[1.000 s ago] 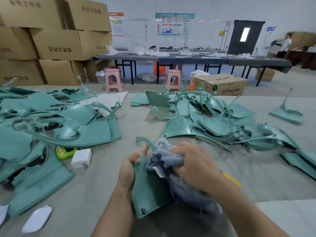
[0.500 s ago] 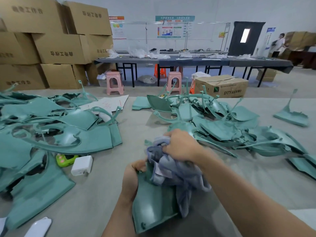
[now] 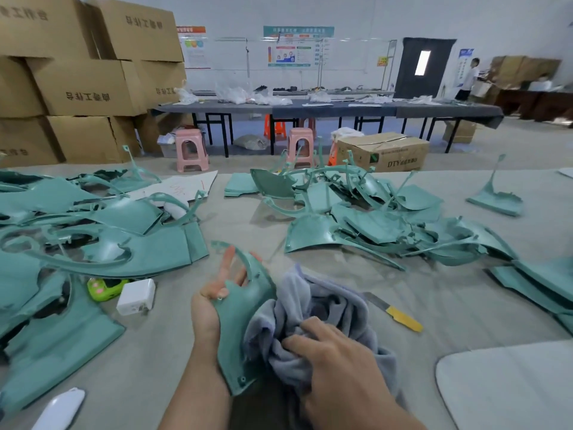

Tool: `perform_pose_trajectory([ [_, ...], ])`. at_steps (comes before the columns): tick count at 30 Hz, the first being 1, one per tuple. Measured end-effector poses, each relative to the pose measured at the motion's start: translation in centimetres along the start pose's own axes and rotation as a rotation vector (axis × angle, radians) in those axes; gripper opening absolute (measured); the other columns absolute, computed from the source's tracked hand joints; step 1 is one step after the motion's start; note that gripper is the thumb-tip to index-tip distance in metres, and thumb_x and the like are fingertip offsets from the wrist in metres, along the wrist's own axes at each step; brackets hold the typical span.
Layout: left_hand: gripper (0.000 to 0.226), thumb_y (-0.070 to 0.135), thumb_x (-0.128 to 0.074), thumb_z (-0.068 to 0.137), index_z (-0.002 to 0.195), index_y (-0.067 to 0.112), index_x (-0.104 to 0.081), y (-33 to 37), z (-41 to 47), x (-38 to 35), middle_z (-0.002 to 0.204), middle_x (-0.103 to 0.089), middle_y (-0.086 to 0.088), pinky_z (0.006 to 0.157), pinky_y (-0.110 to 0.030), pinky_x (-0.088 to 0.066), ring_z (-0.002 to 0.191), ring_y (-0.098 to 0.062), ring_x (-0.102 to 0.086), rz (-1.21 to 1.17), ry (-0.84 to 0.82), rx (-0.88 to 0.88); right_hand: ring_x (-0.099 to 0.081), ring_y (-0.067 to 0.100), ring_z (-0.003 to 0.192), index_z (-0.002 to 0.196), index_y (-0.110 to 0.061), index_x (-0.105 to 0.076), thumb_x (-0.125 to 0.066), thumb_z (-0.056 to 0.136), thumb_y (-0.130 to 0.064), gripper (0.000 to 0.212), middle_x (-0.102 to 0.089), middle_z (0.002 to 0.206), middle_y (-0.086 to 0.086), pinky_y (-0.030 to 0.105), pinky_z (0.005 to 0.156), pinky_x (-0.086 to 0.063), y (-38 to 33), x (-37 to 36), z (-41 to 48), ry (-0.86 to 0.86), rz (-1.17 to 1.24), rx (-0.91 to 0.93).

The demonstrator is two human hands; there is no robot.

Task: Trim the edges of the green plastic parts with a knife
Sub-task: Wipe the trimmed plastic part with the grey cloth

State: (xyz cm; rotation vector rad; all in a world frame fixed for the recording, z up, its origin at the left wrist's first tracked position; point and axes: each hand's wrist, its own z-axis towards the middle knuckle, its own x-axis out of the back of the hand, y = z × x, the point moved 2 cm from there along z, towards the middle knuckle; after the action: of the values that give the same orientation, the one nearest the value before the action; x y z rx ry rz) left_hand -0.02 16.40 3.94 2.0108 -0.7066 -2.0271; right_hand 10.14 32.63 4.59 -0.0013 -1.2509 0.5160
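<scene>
Grey felt covers the workbench (image 3: 356, 283), with cardboard boxes stacked at ten o'clock. At six o'clock the left hand (image 3: 214, 302) holds a green plastic part (image 3: 238, 330) upright – thumb and palm clamp its near edge, two fingers splayed straight behind it. The right hand (image 3: 338, 355) bunches a grey cloth (image 3: 313, 308) against the part's face, fingers curled into it. The knife (image 3: 395, 311), yellow-handled, lies loose at three o'clock, its long axis slanting away – nearer the right hand, which would likely have to drop the cloth first. Its blade tip is blurred; the cloth hides the part's right edge.
</scene>
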Motion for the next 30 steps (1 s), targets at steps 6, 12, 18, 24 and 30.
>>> perform_pose_trajectory([
  [6, 0.107, -0.007, -0.034, 0.043, 0.147, 0.019, -0.041, 1.5, -1.3, -3.1, 0.141, -0.050, -0.013, 0.093, -0.025, -0.043, 0.123, -0.018, -0.054, 0.477, 0.064, -0.481, -0.050, 0.021, 0.113, 0.102, -0.035, -0.054, -0.057, 0.084, -0.039, 0.020, -0.051, 0.113, -0.010, 0.032, 0.087, -0.039, 3.2, 0.0, 1.8, 0.007, -0.008, -0.354],
  [12, 0.116, -0.005, -0.053, 0.055, 0.154, 0.050, -0.028, -1.2, -4.8, -5.6, 0.160, -0.028, 0.026, 0.115, -0.020, -0.033, 0.147, 0.004, -0.025, 1.092, 0.007, -0.702, -0.039, 0.008, 0.141, 0.145, -0.046, -0.048, -0.063, 0.091, -0.048, 0.056, -0.043, 0.155, -0.014, 0.036, 0.114, -0.035, 1.9, 2.7, 3.6, 0.139, 0.392, -0.315],
  [18, 0.101, 0.010, -0.049, 0.066, 0.142, 0.071, -0.024, -4.5, -5.3, -8.6, 0.155, -0.033, 0.033, 0.098, -0.041, -0.053, 0.116, 0.003, -0.059, 1.055, 0.078, -0.488, -0.063, 0.002, 0.076, 0.097, -0.030, -0.058, -0.070, 0.074, 0.002, 0.041, -0.069, 0.082, -0.006, 0.024, 0.072, -0.052, 0.2, 5.6, 1.6, -0.488, 0.748, -0.105],
  [24, 0.073, 0.047, -0.058, 0.079, 0.149, 0.049, -0.039, -7.0, -6.4, -11.5, 0.141, -0.053, 0.029, 0.095, -0.002, -0.037, 0.115, 0.020, -0.050, 1.519, -0.180, -0.234, -0.069, 0.039, 0.095, 0.106, 0.008, -0.069, -0.055, 0.087, 0.017, 0.025, -0.071, 0.098, 0.029, 0.054, 0.091, -0.057, 2.3, 5.9, -2.6, 0.063, 1.489, -0.665],
  [30, 0.032, 0.030, -0.071, 0.092, 0.124, 0.025, -0.068, -11.7, -9.2, -11.3, 0.115, -0.073, 0.006, 0.095, -0.046, -0.055, 0.110, -0.024, -0.068, 1.487, -0.179, -0.034, -0.073, 0.037, 0.089, 0.096, 0.004, -0.076, -0.067, 0.082, 0.006, 0.017, -0.074, 0.104, 0.028, 0.044, 0.080, -0.058, 7.4, 9.3, -11.4, 0.224, 1.410, -0.672],
])
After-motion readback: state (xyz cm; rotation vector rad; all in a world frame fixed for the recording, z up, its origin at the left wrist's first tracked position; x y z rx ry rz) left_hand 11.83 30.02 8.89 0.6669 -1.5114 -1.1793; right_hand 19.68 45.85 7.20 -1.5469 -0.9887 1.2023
